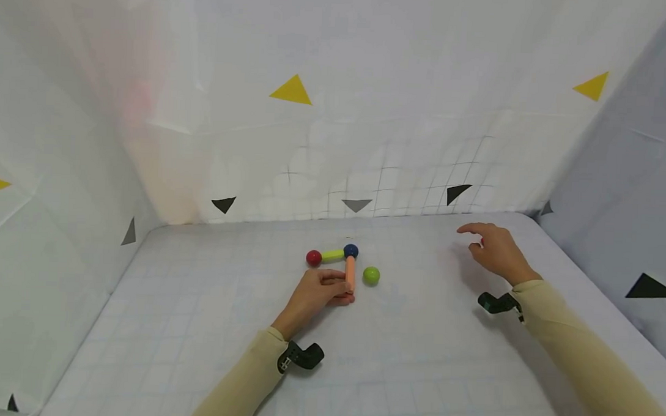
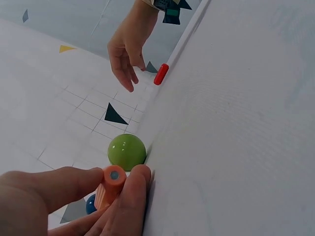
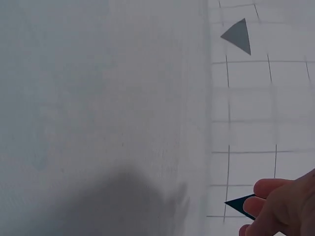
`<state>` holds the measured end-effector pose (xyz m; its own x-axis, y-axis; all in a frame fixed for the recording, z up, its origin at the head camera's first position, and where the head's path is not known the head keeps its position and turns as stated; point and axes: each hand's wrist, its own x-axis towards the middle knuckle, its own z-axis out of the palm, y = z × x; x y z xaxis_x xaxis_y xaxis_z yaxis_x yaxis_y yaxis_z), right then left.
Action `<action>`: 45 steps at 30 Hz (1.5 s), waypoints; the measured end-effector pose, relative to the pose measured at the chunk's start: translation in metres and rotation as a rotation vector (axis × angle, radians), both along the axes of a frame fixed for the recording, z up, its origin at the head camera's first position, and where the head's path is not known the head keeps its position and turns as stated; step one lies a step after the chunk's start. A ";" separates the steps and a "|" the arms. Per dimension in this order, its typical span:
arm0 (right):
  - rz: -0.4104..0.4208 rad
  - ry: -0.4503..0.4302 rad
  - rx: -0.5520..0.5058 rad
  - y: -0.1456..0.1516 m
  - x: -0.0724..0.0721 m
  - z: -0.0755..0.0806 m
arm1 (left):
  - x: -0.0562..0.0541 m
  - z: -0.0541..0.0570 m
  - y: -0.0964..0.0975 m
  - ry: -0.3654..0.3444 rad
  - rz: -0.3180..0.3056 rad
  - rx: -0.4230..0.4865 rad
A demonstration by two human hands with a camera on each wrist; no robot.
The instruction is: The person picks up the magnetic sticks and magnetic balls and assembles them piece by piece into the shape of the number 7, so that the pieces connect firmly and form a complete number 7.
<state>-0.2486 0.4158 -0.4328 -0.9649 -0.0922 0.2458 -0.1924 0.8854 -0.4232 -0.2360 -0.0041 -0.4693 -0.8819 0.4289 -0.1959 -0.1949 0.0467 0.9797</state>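
Observation:
My left hand (image 1: 319,291) pinches an orange magnetic rod (image 1: 350,273) between thumb and fingers. In the left wrist view, the orange rod's round end (image 2: 114,175) with its grey magnet faces the camera. The rod's far end meets a dark blue ball (image 1: 350,251). From that ball a yellow-green rod (image 1: 333,255) runs left to a red ball (image 1: 313,258). A green ball (image 1: 371,275) lies just right of the orange rod, apart from it. Over at the right my right hand (image 1: 496,253) hovers with loosely bent fingers and holds nothing. Near it lies a red rod (image 2: 161,74), mostly hidden in the head view.
A white sheet with faint grid lines covers the table (image 1: 394,357). White walls with yellow, grey and black triangles, such as a yellow triangle (image 1: 293,90), stand behind and at both sides. Each wrist carries a black camera mount, like the left mount (image 1: 301,356).

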 end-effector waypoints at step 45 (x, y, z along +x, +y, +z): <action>-0.156 -0.262 -0.044 0.050 -0.009 -0.024 | -0.001 -0.001 -0.001 -0.007 -0.004 0.031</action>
<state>-0.2578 0.4662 -0.4573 -0.9976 0.0674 -0.0128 0.0653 0.8752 -0.4794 -0.2367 -0.0055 -0.4708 -0.8788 0.4385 -0.1883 -0.2014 0.0170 0.9794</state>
